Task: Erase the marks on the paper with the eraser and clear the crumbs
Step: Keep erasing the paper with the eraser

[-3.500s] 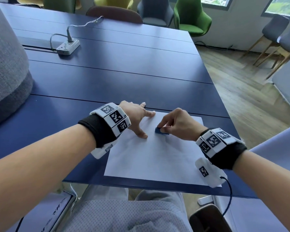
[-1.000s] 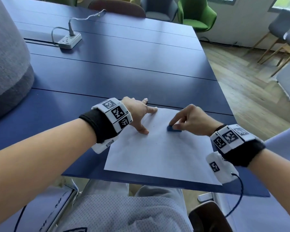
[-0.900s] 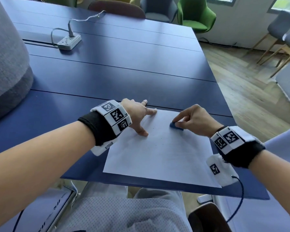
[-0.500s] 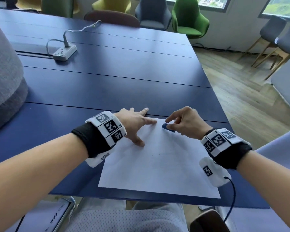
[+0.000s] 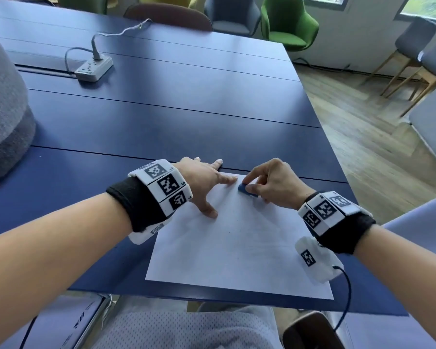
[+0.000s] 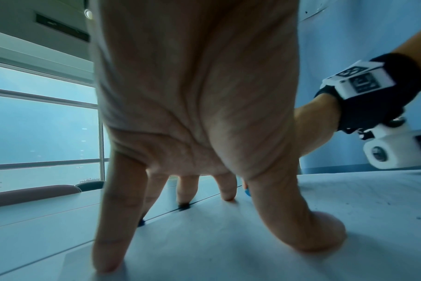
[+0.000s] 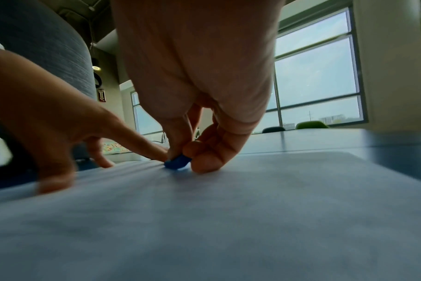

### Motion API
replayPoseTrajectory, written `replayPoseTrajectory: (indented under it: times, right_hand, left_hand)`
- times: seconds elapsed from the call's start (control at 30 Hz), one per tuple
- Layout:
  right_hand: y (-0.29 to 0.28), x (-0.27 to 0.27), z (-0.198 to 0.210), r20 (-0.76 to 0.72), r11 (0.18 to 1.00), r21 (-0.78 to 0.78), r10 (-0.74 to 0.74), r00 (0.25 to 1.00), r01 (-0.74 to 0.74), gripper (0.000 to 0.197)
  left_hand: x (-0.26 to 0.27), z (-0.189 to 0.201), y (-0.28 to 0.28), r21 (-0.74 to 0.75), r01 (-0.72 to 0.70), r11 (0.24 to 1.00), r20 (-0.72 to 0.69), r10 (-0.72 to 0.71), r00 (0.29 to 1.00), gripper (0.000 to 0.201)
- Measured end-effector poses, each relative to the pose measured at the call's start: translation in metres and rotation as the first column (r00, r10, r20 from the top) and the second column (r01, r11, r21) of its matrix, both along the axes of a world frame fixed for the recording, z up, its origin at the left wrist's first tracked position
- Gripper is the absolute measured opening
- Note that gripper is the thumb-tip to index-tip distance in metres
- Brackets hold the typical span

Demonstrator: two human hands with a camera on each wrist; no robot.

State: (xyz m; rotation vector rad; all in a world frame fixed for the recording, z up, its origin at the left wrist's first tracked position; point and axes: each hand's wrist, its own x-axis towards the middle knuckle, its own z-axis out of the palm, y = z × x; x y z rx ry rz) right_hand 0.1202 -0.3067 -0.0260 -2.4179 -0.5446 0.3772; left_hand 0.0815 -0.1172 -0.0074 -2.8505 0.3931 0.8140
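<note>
A white sheet of paper (image 5: 237, 248) lies at the near edge of the blue table (image 5: 174, 117). My right hand (image 5: 247, 186) pinches a small blue eraser (image 5: 244, 190) between thumb and fingers and holds it down on the sheet's far edge. In the right wrist view the eraser (image 7: 177, 163) touches the paper (image 7: 228, 218). My left hand (image 5: 207, 187) rests with straight, spread fingers on the paper's far left corner, its index fingertip right next to the eraser. A few tiny dark crumbs (image 5: 229, 232) speckle the middle of the sheet.
A grey power strip (image 5: 93, 68) with its cable lies far left on the table. A large grey upholstered shape (image 5: 5, 109) stands at the left. Chairs line the far end; wooden floor lies beyond the table's right edge.
My right hand has carried the eraser from mid-sheet up and leftwards to the far edge, close to my left index finger. The left hand has stayed in place on the paper.
</note>
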Motion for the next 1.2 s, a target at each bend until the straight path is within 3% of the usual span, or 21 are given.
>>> replayPoseTrajectory:
  times: [0.13, 0.3, 0.47, 0.63, 0.77, 0.9, 1.07, 1.2]
  right_hand:
    - [0.007, -0.017, 0.003, -0.064, 0.988, -0.062, 0.14, 0.988, -0.144, 0.009]
    - [0.002, 0.009, 0.003, 0.031, 0.998, -0.009, -0.056, 0.998, 0.057, 0.005]
    - [0.007, -0.01, 0.002, -0.043, 0.996, -0.052, 0.067, 0.997, -0.069, 0.006]
    - [0.001, 0.004, 0.004, 0.007, 0.999, -0.021, -0.05, 0.999, 0.05, 0.004]
    - [0.006, -0.018, 0.003, -0.08, 0.994, -0.048, 0.093, 0.992, -0.098, 0.007]
    - [-0.007, 0.003, 0.006, 0.013, 0.997, -0.031, -0.067, 0.998, 0.067, 0.004]
    - [-0.003, -0.02, 0.003, -0.095, 0.992, -0.074, 0.097, 0.991, -0.104, 0.007]
    - [-0.014, 0.004, 0.006, 0.024, 0.996, -0.067, -0.054, 0.998, 0.056, 0.006]
  left_hand:
    - [-0.001, 0.001, 0.001, 0.0, -0.01, 1.0, -0.002, 0.01, 1.0, 0.104]
    - [-0.001, 0.002, -0.001, -0.001, -0.009, 1.0, -0.006, 0.009, 1.0, 0.103]
    - [-0.001, 0.001, 0.0, 0.009, -0.013, 1.0, -0.008, 0.013, 1.0, 0.103]
    - [-0.002, 0.003, -0.002, 0.016, -0.007, 1.0, -0.006, 0.007, 1.0, 0.103]
    - [-0.002, 0.002, -0.001, 0.017, -0.008, 1.0, -0.006, 0.008, 1.0, 0.103]
    - [-0.002, 0.002, -0.003, 0.018, -0.001, 1.0, -0.004, 0.001, 1.0, 0.102]
    - [-0.002, 0.001, 0.0, 0.023, -0.003, 1.0, -0.006, 0.003, 1.0, 0.104]
    - [-0.002, 0.001, -0.001, 0.022, 0.004, 1.0, 0.003, -0.004, 1.0, 0.103]
